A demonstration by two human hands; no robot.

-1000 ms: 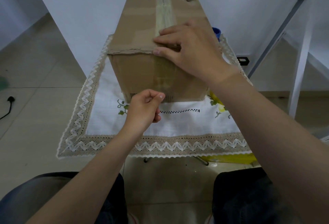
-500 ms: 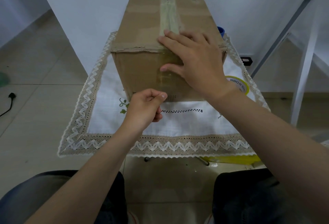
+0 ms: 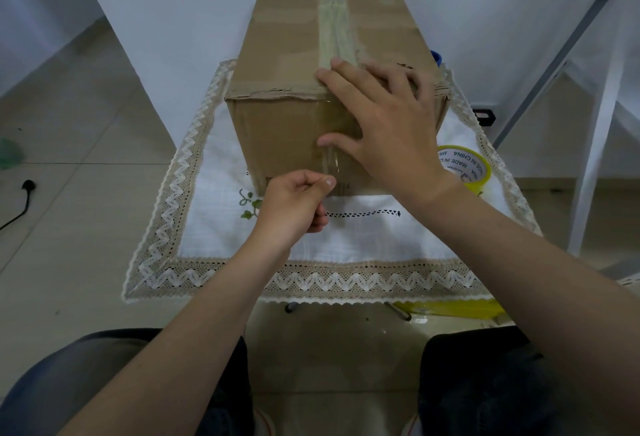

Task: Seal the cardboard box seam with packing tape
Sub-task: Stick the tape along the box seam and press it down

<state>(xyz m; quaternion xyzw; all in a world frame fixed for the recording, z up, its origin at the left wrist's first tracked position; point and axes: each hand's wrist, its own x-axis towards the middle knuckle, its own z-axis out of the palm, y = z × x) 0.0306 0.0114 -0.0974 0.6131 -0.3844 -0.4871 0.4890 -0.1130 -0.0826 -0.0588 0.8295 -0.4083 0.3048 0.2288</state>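
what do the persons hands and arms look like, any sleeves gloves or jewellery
The left hand and right hand are bare: no gloves, rings, watch or wristband show. The left forearm and right forearm are uncovered right to the picture's edge, so no sleeves are in view. The nails that show look short and unpainted. Below the arms, dark trousers cover the knees.

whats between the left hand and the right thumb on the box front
Head view: a strip of clear packing tape on the cardboard box front, its lower end pinched by the left hand, the right hand pressing above.
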